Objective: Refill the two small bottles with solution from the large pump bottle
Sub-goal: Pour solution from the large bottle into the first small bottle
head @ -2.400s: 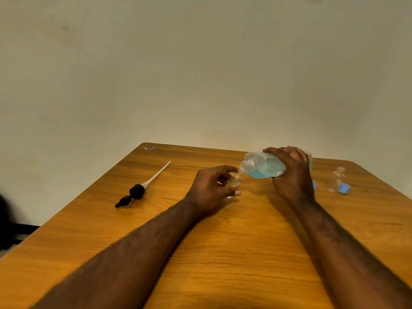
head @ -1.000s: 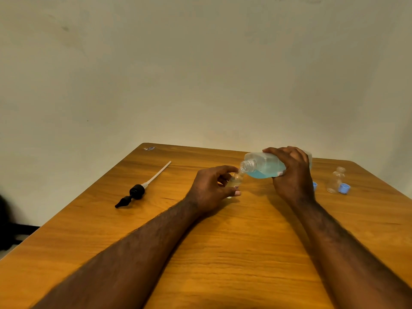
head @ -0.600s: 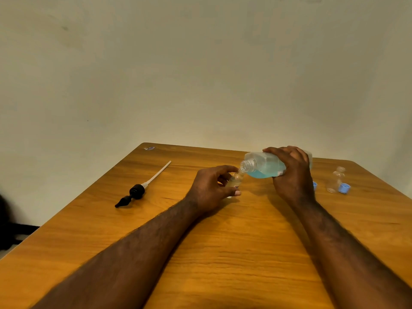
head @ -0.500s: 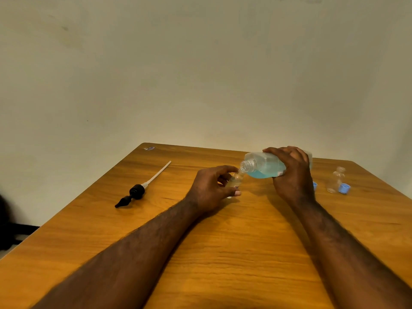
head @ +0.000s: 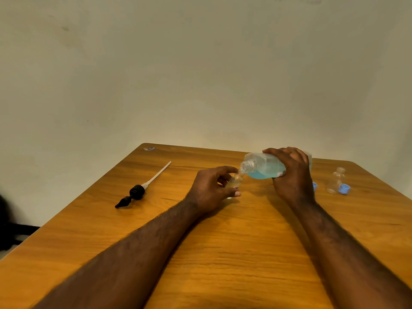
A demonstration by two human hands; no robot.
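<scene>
Large pump bottle (head: pixel 264 166), its pump off, is held on its side above the far middle of the bench (head: pixel 223 246). Its open, threaded neck points left and slightly down, right at the mouth of a small bottle (head: pixel 235 181). It is clear plastic with squared shoulders, and blue solution pools along its lower side, well short of filling it. The right grip (head: pixel 292 177) is curled over the bottle's body. The left grip (head: pixel 211 188) pinches the small bottle, roughly upright, between thumb and fingertips. That bottle is clear; how much it holds I cannot tell. Further right a second small bottle (head: pixel 336 180) stands uncapped, clear and seemingly empty, with a round blue cap (head: pixel 344 189) just beside it. Another blue cap (head: pixel 314 186) peeps from behind the right wrist. On the left lies the pump head (head: pixel 136 192), black and ribbed, with a thin white dip tube. The bench is glossy orange-brown wood with wavy grain.
</scene>
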